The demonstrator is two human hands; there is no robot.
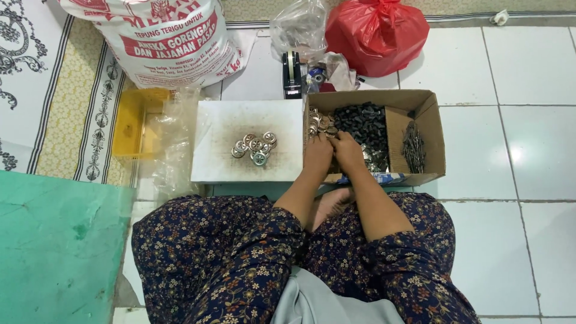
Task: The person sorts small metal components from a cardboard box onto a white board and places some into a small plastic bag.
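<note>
Cardboard box (433,129) is taking both your hands: left hand (318,155) and right hand (349,150) are lying side by side on the silver washers (320,123) inside; finger closure cannot be told. Black pieces (367,124) are lying just beyond your right hand.

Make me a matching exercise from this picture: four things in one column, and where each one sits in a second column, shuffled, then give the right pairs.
Things:
1. round metal discs
2. nails
3. red plastic bag
4. tape dispenser

Places:
A. right end of the cardboard box
B. on the white board
C. on the tiles beyond the box
D. just behind the white board's far right corner

Pairs: 1-B, 2-A, 3-C, 4-D
</note>
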